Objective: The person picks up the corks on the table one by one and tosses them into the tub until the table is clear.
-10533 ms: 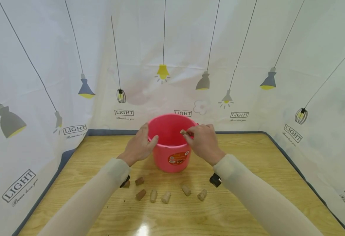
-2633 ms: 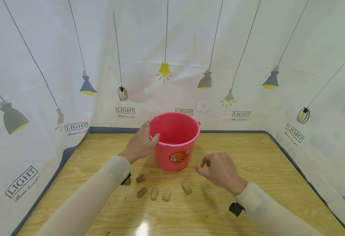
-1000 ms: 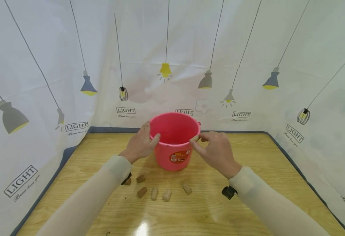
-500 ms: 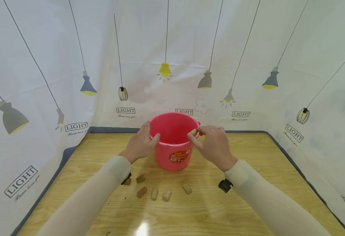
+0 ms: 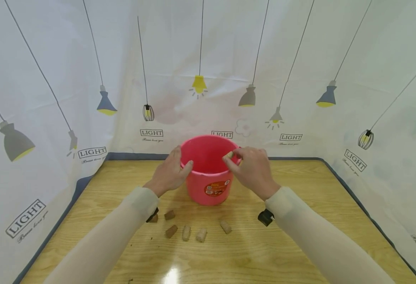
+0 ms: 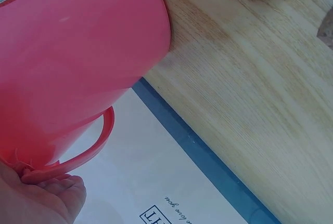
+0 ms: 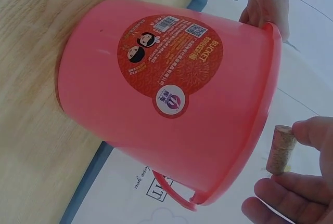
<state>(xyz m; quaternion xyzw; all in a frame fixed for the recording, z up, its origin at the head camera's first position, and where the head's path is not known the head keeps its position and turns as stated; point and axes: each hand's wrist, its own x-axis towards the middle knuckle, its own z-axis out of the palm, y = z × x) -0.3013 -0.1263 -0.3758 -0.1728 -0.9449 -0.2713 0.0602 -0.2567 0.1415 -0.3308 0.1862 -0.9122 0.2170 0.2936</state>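
Currently in the right hand [image 5: 253,169]: one cork [image 7: 281,149], pinched between thumb and fingers; that grip is closed on it.
Cork's place: at the mouth of the pink bucket [image 5: 197,187], near the right part of its rim; the right wrist view shows the two apart.
Left hand [image 5: 169,173]: grip round the left of the rim, thumb over the near edge, fingers on the outer side.
Bucket: upright on the wood-grain tabletop [image 5: 307,205], red label [image 5: 216,188] towards the person, pink handle [image 7: 171,193] hanging below the rim.
Pale corks [image 5: 201,235]: three, lying in front of the bucket, the rightmost a little away from the other two.
Brown pieces [image 5: 171,231]: three, left of the pale corks, one partly hidden by a black device [image 5: 152,215] at the left sleeve.
Backdrop: white cloth [image 5: 179,51] printed with hanging lamps and the word LIGHT.
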